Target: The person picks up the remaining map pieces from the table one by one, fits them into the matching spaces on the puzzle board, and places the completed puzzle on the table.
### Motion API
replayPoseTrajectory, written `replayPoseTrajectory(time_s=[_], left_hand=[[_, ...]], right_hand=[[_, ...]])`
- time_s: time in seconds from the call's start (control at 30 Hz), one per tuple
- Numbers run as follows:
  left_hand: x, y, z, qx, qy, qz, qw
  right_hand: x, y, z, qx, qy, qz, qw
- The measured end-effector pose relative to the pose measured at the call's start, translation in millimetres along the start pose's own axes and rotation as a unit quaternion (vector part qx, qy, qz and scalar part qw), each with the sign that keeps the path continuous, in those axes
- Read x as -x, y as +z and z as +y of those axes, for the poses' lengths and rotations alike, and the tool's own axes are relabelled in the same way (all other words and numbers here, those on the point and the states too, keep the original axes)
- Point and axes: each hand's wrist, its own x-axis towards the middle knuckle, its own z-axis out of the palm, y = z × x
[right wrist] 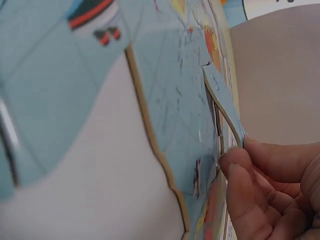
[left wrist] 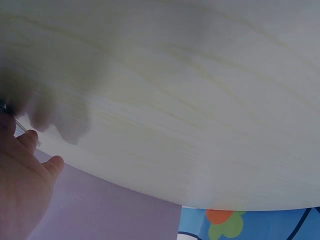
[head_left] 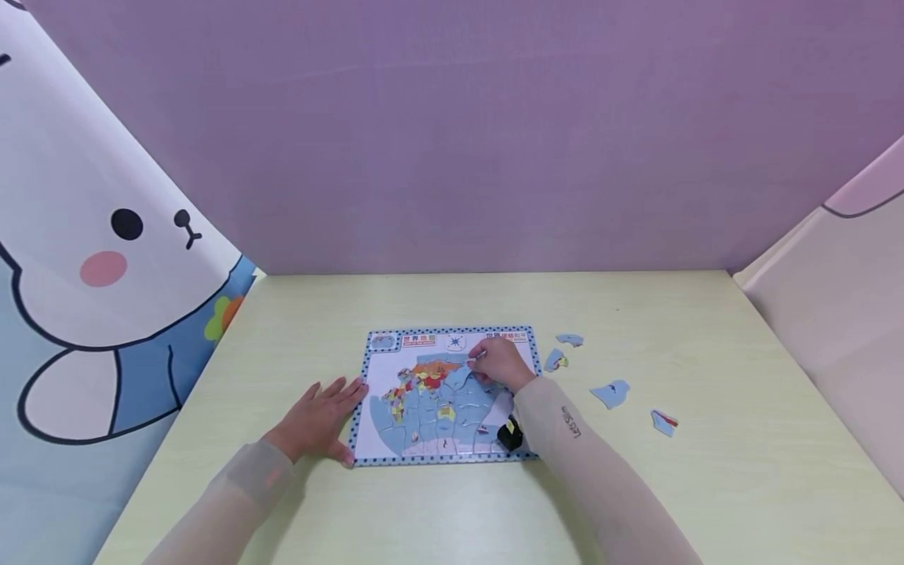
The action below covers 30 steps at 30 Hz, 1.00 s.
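A world map jigsaw board with a dotted blue border lies on the table, much of its map filled with blue and coloured pieces. My right hand is over its upper right part. Between thumb and fingers it pinches a blue puzzle piece, which stands tilted with one end against the assembled pieces in the right wrist view. My left hand rests at the board's left edge, fingers spread and straight. Only part of the left hand shows in the left wrist view. White backing is bare along the map's right side.
Several loose puzzle pieces lie right of the board: a small blue one, one with yellow, a larger blue one and one with a red strip. A purple panel stands behind the table.
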Motion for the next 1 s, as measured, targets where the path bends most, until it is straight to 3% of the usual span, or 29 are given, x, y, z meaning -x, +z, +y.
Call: replayPoseTrajectory(time_s=[0.23,1.0], left_hand=[[-1.8,-0.8,0.1,-0.005,0.000,0.000,1.0000],[-1.8,1.5,-1.5,-0.001,-0.003,-0.006,1.0000]], right_hand=[[2.4,-2.4,-4.0,0.029,-0.004,0.012,0.9995],[-1.5,6.0,1.5,0.041,-0.009,0.035,0.9985]])
